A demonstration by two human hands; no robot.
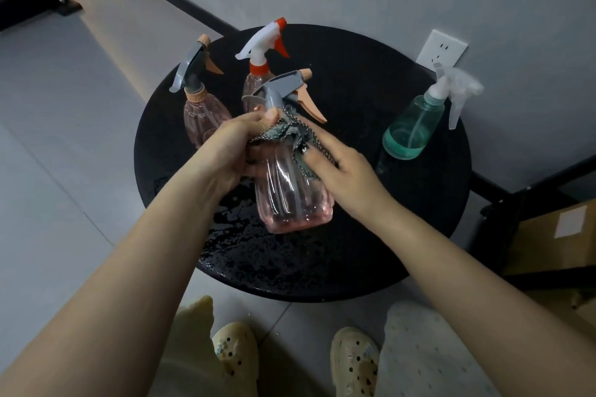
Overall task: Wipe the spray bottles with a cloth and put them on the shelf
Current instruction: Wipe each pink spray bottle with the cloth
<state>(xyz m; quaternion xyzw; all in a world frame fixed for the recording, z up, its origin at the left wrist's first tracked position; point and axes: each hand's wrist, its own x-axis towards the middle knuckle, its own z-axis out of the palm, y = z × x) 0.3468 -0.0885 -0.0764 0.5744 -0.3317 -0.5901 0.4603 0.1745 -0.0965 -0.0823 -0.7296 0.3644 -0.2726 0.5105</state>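
Item in hand: pink spray bottle (292, 190) with grey and peach trigger head, lifted above the round black table (403, 235). Our left hand (225, 151) is closed round its shoulder, thumb tip just under the trigger head. Our right hand (342, 171) presses the checked cloth (290, 135) against the neck, fingers curled over the fabric; the cloth bunches between both sets of fingertips.

Awaiting beyond our fingers: second pink bottle (201, 119), red-and-white-topped bottle (263, 55), teal bottle (414, 126) well off to the right.

Step, we judge: wiping, first bottle. Next calls for working the cloth down the ribbed body; no shelf shows clearly.
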